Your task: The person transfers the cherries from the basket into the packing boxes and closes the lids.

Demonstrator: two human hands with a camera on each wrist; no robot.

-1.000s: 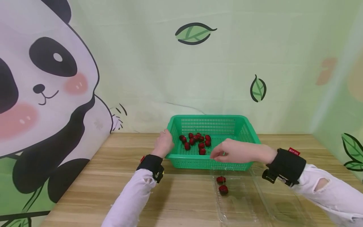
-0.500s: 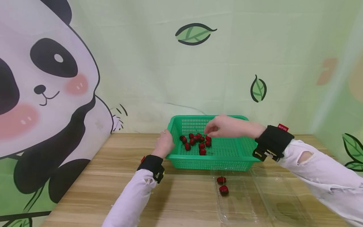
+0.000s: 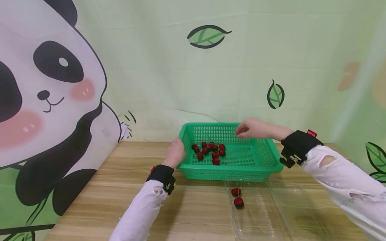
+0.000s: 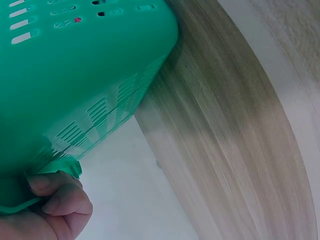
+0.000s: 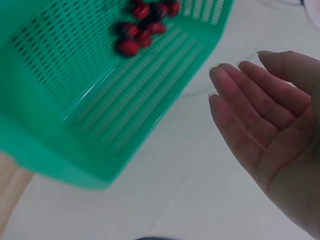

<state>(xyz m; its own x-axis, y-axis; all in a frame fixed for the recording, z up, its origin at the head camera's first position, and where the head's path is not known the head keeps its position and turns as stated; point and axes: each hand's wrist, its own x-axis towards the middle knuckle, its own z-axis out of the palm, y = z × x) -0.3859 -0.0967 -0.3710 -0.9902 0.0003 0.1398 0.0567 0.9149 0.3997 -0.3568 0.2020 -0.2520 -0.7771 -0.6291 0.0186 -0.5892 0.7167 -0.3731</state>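
A green plastic basket (image 3: pixel 229 169) with slotted walls stands at the back of the wooden table. Several dark red cherries (image 3: pixel 215 161) lie in its left half. My left hand (image 3: pixel 175 153) grips the basket's left rim; in the left wrist view its fingers (image 4: pixel 67 202) curl round the edge. Over the basket's right back part hovers my right hand (image 3: pixel 253 129), its palm bare and fingers loosely bent in the right wrist view. In front of the basket, a clear plastic box (image 3: pixel 256 217) lies with its lid folded out, holding two cherries (image 3: pixel 239 203) on its left side.
The clear lid (image 3: pixel 301 211) spreads flat to the right of the box. Behind the basket hangs a pale green cloth backdrop (image 3: pixel 156 83) printed with a panda and leaves. Wooden tabletop (image 3: pixel 120 187) extends on the left.
My right hand has gone from the basket's front rim back over the cherries, then to the right toward the rear rim. My left hand stays on the rim; the cherries look unmoved.
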